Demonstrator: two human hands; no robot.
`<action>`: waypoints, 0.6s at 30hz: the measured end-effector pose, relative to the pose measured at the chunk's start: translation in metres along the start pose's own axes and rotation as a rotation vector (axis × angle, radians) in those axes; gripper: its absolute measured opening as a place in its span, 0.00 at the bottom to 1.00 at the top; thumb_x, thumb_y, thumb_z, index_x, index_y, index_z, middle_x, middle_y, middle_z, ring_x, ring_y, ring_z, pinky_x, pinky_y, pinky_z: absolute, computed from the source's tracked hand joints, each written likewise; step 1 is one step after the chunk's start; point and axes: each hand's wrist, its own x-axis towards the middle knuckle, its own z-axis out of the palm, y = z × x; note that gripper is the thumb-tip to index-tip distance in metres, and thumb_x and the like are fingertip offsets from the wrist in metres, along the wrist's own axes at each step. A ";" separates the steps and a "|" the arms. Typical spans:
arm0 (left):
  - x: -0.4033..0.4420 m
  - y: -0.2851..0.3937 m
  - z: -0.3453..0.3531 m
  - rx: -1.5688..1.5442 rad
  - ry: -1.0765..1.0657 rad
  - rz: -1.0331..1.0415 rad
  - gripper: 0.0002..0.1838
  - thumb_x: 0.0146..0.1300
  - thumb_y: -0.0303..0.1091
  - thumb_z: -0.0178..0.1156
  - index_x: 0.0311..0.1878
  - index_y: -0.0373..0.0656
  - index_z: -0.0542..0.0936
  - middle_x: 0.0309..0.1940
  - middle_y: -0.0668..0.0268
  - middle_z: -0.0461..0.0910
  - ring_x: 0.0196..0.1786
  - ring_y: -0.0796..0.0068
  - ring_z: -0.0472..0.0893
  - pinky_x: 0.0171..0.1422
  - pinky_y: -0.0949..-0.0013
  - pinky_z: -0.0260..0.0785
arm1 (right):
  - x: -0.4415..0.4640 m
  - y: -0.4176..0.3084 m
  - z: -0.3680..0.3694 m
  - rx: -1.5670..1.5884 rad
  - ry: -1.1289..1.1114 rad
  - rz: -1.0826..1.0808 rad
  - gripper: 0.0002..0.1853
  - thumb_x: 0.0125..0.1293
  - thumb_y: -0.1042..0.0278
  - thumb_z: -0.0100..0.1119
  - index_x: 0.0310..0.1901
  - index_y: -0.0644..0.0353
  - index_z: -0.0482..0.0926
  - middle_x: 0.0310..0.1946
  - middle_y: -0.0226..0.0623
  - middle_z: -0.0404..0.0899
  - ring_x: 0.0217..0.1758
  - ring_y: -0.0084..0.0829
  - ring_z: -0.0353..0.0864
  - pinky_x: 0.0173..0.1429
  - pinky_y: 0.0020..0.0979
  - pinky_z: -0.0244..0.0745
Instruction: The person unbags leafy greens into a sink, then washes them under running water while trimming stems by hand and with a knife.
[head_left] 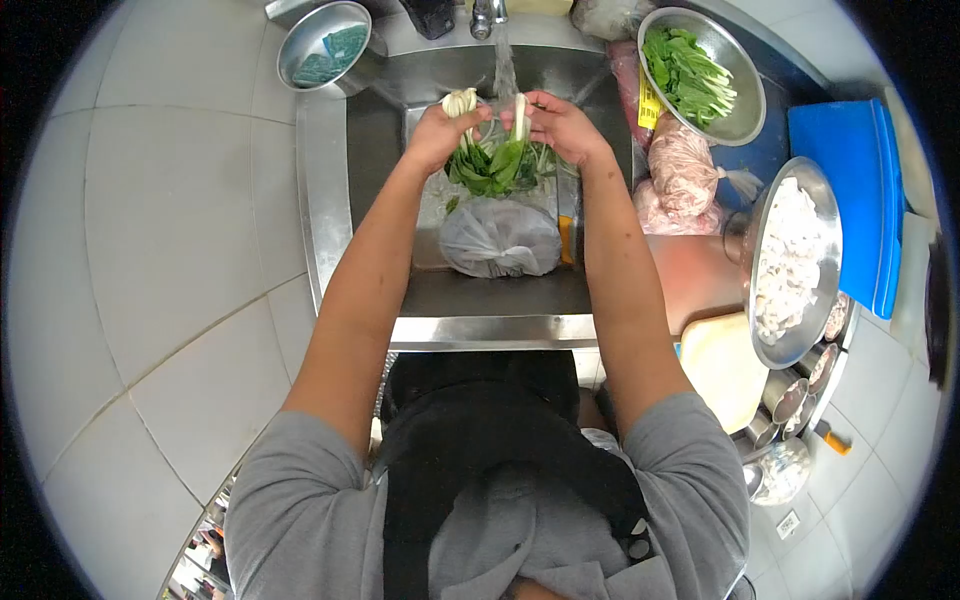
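Observation:
My left hand (436, 138) is closed around a bunch of leafy greens (490, 168), its pale stems upward and its leaves hanging down over the sink (470, 332). On the other side my right hand (566, 130) pinches a white-stemmed piece of the same greens, fingers near the stem end. Water (503, 70) runs from the faucet (487, 16) between the two hands. Just below the leaves, a knotted translucent plastic bag (500, 238) sits in the sink; its contents are hard to make out.
Right of the sink stand a metal bowl of greens (690, 80), bagged pinkish meat (685, 170) and a bowl of white chopped pieces (790, 265). A cream board (725, 370) lies near the front edge. At upper left is a metal bowl with teal packets (340, 50).

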 end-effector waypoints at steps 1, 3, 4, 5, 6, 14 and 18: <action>-0.002 0.006 0.000 0.050 0.028 -0.011 0.14 0.64 0.40 0.69 0.43 0.39 0.83 0.31 0.71 0.83 0.31 0.79 0.78 0.38 0.72 0.69 | 0.007 0.001 0.005 0.025 0.027 -0.002 0.12 0.75 0.65 0.56 0.55 0.56 0.77 0.48 0.30 0.84 0.51 0.24 0.81 0.54 0.29 0.73; -0.006 0.016 0.009 0.146 0.084 -0.039 0.15 0.65 0.43 0.69 0.43 0.40 0.83 0.29 0.72 0.82 0.32 0.80 0.77 0.39 0.71 0.69 | 0.016 0.002 0.014 0.053 0.052 -0.010 0.13 0.74 0.64 0.57 0.56 0.56 0.77 0.49 0.29 0.83 0.51 0.24 0.81 0.54 0.29 0.73; -0.007 0.017 0.014 0.213 0.111 -0.025 0.17 0.65 0.45 0.68 0.43 0.40 0.83 0.29 0.71 0.82 0.32 0.79 0.77 0.40 0.71 0.69 | 0.020 0.004 0.015 0.059 0.090 -0.025 0.14 0.73 0.64 0.59 0.56 0.56 0.78 0.49 0.28 0.82 0.51 0.23 0.80 0.55 0.30 0.72; -0.007 0.021 0.014 0.279 0.138 -0.008 0.18 0.65 0.48 0.68 0.44 0.41 0.83 0.29 0.71 0.82 0.32 0.78 0.77 0.40 0.70 0.70 | 0.024 0.002 0.019 0.063 0.127 -0.043 0.14 0.73 0.63 0.60 0.56 0.57 0.78 0.49 0.26 0.81 0.50 0.22 0.79 0.55 0.32 0.72; 0.004 0.006 0.008 0.352 0.092 0.026 0.20 0.66 0.51 0.67 0.46 0.42 0.83 0.29 0.70 0.82 0.32 0.77 0.76 0.41 0.69 0.70 | 0.033 0.008 0.022 0.069 0.190 -0.083 0.12 0.71 0.65 0.62 0.52 0.58 0.82 0.46 0.26 0.82 0.46 0.21 0.78 0.52 0.29 0.72; 0.021 -0.024 0.011 0.306 0.053 0.173 0.30 0.64 0.51 0.69 0.60 0.41 0.75 0.46 0.69 0.82 0.48 0.79 0.77 0.54 0.71 0.70 | 0.021 0.011 0.054 -0.089 0.448 -0.269 0.11 0.66 0.70 0.66 0.47 0.65 0.85 0.38 0.28 0.85 0.40 0.20 0.79 0.47 0.23 0.72; 0.019 -0.016 0.013 0.489 0.069 0.185 0.34 0.59 0.47 0.72 0.61 0.38 0.72 0.49 0.58 0.82 0.53 0.64 0.80 0.59 0.64 0.71 | 0.009 0.006 0.059 -0.118 0.472 -0.242 0.12 0.64 0.70 0.69 0.47 0.64 0.86 0.36 0.31 0.86 0.39 0.20 0.79 0.47 0.23 0.73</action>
